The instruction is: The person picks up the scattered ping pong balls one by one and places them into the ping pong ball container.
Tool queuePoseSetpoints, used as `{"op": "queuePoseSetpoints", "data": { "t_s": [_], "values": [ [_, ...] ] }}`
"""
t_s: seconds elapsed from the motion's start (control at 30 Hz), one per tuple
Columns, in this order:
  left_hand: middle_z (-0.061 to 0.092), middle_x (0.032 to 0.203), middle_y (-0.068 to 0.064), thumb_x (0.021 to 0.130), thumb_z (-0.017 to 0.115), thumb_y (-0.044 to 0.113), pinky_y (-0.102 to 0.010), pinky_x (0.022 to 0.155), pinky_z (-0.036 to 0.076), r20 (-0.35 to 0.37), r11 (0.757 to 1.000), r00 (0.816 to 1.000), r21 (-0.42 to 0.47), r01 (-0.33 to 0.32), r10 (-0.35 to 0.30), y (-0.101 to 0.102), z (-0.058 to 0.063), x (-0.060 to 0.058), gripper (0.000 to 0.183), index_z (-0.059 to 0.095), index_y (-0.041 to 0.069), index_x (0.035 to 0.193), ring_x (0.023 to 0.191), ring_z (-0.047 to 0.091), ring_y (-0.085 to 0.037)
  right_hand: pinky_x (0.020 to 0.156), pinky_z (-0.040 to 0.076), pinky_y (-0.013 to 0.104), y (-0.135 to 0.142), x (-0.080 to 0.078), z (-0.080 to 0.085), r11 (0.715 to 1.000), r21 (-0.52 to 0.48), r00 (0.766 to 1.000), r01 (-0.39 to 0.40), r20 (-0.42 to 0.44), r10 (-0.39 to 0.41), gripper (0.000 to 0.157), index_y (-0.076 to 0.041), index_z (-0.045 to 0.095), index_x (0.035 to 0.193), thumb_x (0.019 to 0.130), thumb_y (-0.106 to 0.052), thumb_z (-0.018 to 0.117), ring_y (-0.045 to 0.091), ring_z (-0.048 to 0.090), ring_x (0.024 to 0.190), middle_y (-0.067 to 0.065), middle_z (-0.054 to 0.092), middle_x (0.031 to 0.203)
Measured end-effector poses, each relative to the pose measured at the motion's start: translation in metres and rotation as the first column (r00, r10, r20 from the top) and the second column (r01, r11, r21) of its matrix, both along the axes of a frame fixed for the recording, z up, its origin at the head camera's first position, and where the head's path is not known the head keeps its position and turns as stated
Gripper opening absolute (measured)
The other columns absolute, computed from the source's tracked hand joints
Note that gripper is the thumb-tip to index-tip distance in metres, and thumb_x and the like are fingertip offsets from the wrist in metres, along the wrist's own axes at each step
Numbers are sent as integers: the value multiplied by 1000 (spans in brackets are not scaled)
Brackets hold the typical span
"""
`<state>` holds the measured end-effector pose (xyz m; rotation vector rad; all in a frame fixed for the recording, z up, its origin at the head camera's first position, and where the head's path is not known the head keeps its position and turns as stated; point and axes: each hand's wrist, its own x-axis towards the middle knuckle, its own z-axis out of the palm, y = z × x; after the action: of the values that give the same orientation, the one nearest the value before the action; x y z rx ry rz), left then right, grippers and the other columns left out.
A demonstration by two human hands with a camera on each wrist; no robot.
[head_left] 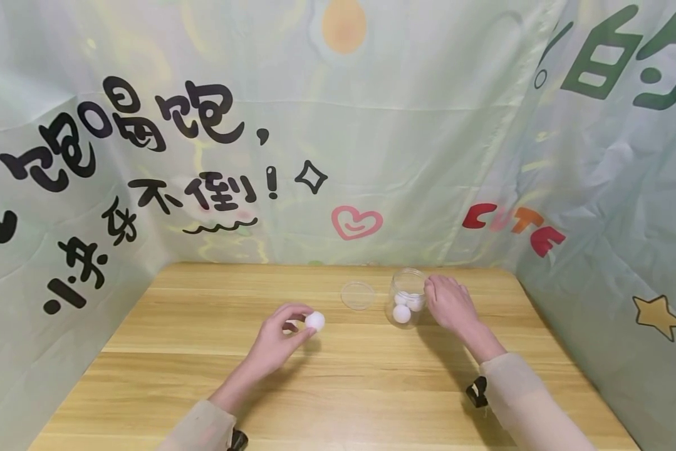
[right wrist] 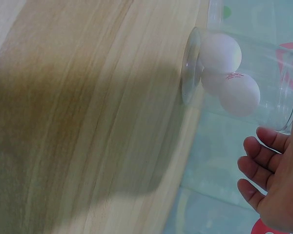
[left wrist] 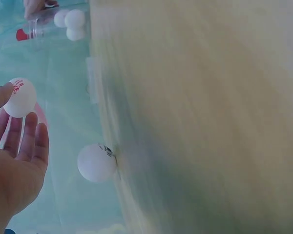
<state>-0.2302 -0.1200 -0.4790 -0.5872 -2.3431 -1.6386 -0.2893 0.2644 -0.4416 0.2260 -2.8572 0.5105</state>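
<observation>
Between thumb and fingers, my left hand (head_left: 278,338) pinches a white ping-pong ball (head_left: 315,322) above the table. Red print shows on this ball in the left wrist view. Another ping-pong ball (left wrist: 96,162) with dark print rests on the table below the left hand, hidden in the head view. To the right, a clear jar (head_left: 396,294) stands upright with its mouth uncovered and several ping-pong balls (right wrist: 239,95) at its bottom. My right hand (head_left: 452,304) holds the jar at its rim, thumb largely out of sight, the other fingers curling loosely beside the wall.
A clear round lid (head_left: 358,295) lies flat on the wooden table (head_left: 338,401), just left of the jar. Printed cloth (head_left: 416,156) hangs along the table's back and both sides. Dark straps (head_left: 477,392) show at the sleeves.
</observation>
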Motion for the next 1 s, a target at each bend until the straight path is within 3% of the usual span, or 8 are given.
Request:
{"op": "queuePoseSetpoints", "data": {
  "t_s": [0.37, 0.77, 1.0],
  "values": [
    [69, 122, -3, 87, 85, 6, -34, 82, 60, -25, 999, 1000, 49, -6, 8, 17, 6, -4, 36, 73, 13, 120, 107, 67, -24, 86, 44, 56, 0, -1, -2, 1000, 8, 1000, 2, 0, -2, 43, -9, 54, 94, 113, -29, 21, 40, 56, 105, 16, 63, 104],
    [69, 123, -5, 86, 85, 6, -38, 80, 61, -73, 994, 997, 111, 11, -3, 34, 7, -13, 37, 73, 12, 120, 106, 69, -25, 84, 43, 56, 2, -1, -4, 1000, 3, 1000, 2, -10, -2, 42, -10, 53, 93, 113, -27, 21, 41, 56, 104, 15, 63, 101],
    [67, 127, -7, 87, 85, 7, -32, 82, 60, -71, 988, 997, 153, 36, -26, 47, 9, -17, 37, 73, 11, 121, 109, 68, -28, 83, 44, 56, 1, -2, -3, 1000, 5, 1000, 0, -11, 0, 43, -10, 53, 91, 113, -28, 21, 41, 56, 104, 14, 62, 98]
  ]
}}
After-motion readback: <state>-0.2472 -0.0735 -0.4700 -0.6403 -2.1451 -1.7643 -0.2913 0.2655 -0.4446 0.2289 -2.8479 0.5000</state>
